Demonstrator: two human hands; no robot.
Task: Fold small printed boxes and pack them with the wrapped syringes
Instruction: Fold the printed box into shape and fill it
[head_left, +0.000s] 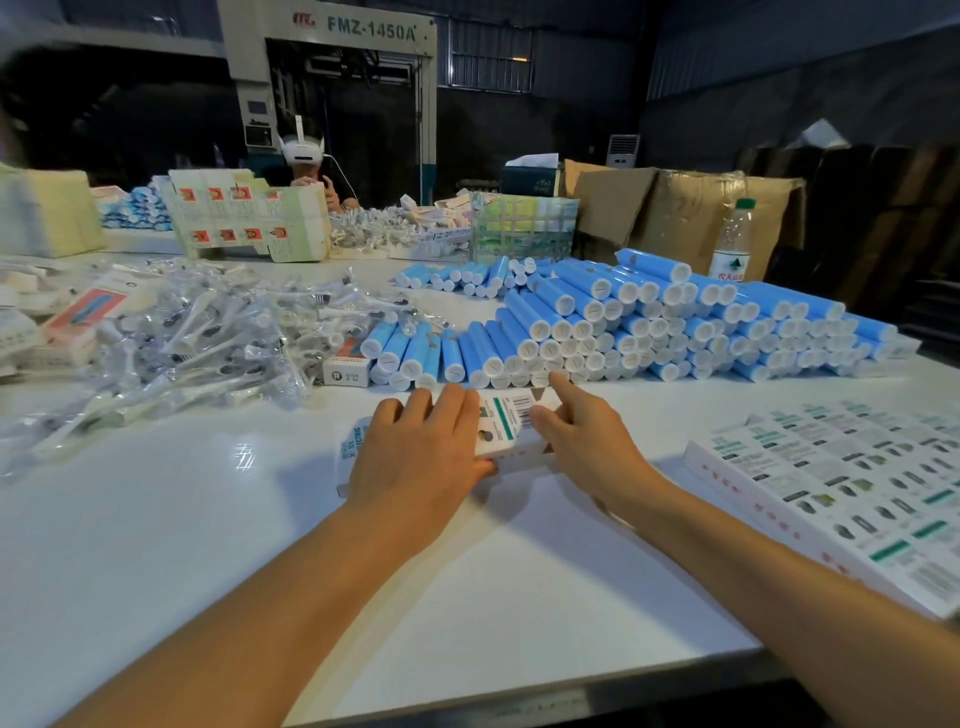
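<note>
Both hands bear on one small printed box (506, 423) lying on the white table (182, 519), just in front of the blue tubes (623, 322). Left hand (423, 447) lies over the box's left part, fingers nearly straight, thumb at the near edge. Right hand (582, 436) pinches the right end, index finger extended. Whether the box is already squared cannot be told. Recommended: hold the body down, square the panels, then tuck the end flap. Wrapped syringes (208, 332) lie heaped to the left; flat box blanks (841, 483) to the right.
</note>
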